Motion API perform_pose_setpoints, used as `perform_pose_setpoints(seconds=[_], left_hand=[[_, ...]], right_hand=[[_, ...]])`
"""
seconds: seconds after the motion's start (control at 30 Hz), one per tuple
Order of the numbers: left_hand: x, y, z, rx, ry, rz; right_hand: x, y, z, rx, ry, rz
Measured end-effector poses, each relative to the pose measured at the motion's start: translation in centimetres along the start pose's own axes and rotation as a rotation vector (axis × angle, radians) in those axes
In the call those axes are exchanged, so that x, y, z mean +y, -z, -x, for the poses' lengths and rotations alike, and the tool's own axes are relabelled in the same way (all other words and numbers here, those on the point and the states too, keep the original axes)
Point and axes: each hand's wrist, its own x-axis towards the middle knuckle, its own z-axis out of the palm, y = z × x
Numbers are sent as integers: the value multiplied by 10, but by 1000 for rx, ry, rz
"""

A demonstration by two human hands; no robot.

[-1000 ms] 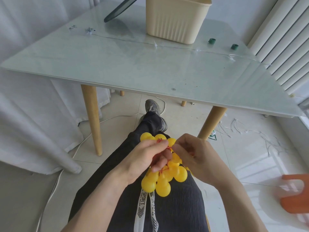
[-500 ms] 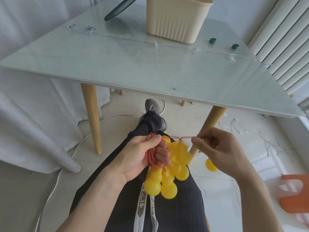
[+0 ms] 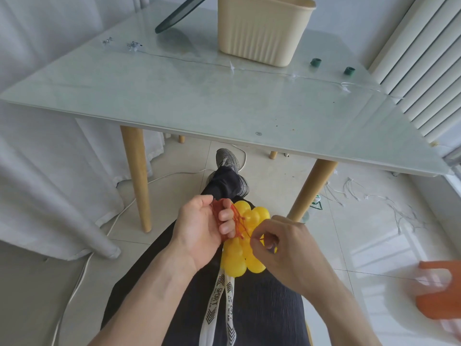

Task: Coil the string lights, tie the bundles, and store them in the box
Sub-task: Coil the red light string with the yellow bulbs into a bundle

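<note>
Over your lap, your left hand (image 3: 199,228) grips the coiled orange wire of the yellow bulb bundle (image 3: 245,242) while your right hand (image 3: 277,242) pinches its loose end at 3 o'clock. Slack there and honestly the coil springs apart; box (image 3: 262,31) waits at 12.

home room, curtains (image 3: 50,146), glass-topped table (image 3: 199,103)

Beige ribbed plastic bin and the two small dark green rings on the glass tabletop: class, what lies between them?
Head view: only bare glass tabletop lies between the beige ribbed plastic bin and the nearer dark green ring; the second ring sits farther right.
</note>
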Motion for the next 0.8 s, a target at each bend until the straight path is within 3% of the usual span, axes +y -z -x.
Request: perform_pose_setpoints(seconds=[0.33,0.53,0.7,0.8], left_hand=[[-10,-5,-2,-93,-248,-157],[-25,2,-2,-54,-259,-631],[-17,-4,2,-73,-257,-980],[-15,-4,6,-90,-239,-1136]], right_hand=[[-2,-3,5,-31,65,46],[-14,8,-7,11,138,-47],[-15,12,-16,29,66,-98],[-13,13,-17,-42,28,-102]])
